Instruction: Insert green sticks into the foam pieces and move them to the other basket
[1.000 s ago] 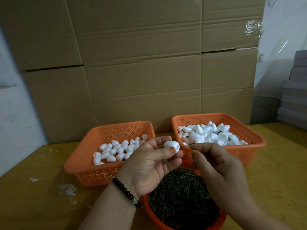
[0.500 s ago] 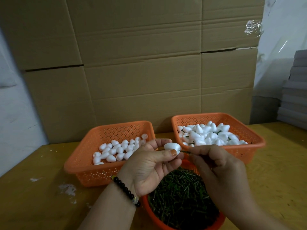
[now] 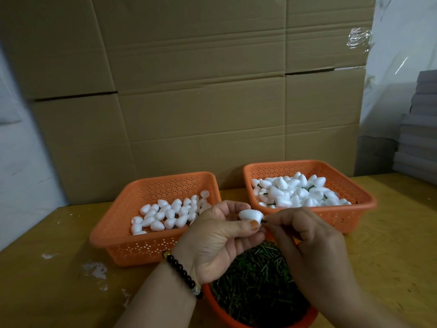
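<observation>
Above the near edge of the yellow wooden tabletop [image 3: 59,268], the left hand [image 3: 220,242] holds a white egg-shaped foam piece [image 3: 250,214] between its thumb and curled fingers; the piece lies with its long axis roughly level, left to right, its flatter end facing right. The right hand [image 3: 309,242] pinches a green stick [image 3: 264,222] at that flat end; the stick lies level along the same axis, its left tip at or in the foam, and only a short dark stretch shows between foam and fingertips. A dark bead bracelet [image 3: 182,272] circles the left wrist. Directly below the hands, at the near edge, sits a round orange bowl [image 3: 217,306] heaped with green sticks [image 3: 257,280]. Farther back on the left stands an orange perforated basket [image 3: 123,237] with plain foam pieces [image 3: 170,214] lying loose in one layer. Beside it on the right, toward the far edge, a second orange basket [image 3: 354,197] holds a pile of foam pieces with green sticks poking out [image 3: 295,190]. Stacked cardboard boxes [image 3: 201,102] rise behind the tabletop.
</observation>
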`<state>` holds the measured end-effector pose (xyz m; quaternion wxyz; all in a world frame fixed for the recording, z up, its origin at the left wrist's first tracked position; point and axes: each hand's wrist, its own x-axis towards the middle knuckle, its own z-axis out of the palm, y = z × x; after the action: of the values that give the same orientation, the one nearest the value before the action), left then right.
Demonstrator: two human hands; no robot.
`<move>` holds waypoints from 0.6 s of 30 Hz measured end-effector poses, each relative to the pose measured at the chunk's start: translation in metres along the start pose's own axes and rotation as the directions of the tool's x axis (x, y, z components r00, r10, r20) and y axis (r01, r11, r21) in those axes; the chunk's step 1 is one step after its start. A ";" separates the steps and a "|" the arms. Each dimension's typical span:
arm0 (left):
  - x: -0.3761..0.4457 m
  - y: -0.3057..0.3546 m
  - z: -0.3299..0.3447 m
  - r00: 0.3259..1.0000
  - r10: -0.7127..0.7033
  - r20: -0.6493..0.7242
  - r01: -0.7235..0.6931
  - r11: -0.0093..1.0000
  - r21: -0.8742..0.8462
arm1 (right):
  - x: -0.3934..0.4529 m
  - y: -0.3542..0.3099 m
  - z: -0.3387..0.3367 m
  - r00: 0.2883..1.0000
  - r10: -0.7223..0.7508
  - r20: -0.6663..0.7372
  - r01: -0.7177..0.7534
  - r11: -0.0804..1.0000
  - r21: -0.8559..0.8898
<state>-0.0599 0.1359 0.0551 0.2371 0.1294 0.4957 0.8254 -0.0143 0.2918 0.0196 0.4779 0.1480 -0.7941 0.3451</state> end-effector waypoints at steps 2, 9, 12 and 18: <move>0.000 0.000 0.000 1.000 0.004 -0.008 -0.004 1.000 0.006 | 0.000 0.000 0.000 1.000 0.003 0.005 -0.003 1.000 0.006; 0.000 -0.001 0.001 1.000 0.006 -0.008 -0.006 1.000 0.013 | 0.001 -0.001 0.000 1.000 0.013 0.023 -0.014 1.000 0.015; 0.000 -0.001 0.001 1.000 0.003 -0.006 -0.003 1.000 0.013 | 0.000 -0.001 0.000 0.999 0.033 0.035 -0.034 0.999 0.030; -0.001 -0.001 0.001 1.000 0.001 0.004 -0.001 1.000 0.017 | -0.001 0.002 0.001 0.998 0.038 0.049 -0.039 0.999 0.017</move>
<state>-0.0586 0.1364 0.0543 0.2364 0.1334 0.5022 0.8210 -0.0162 0.2922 0.0177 0.4504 0.1450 -0.8052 0.3575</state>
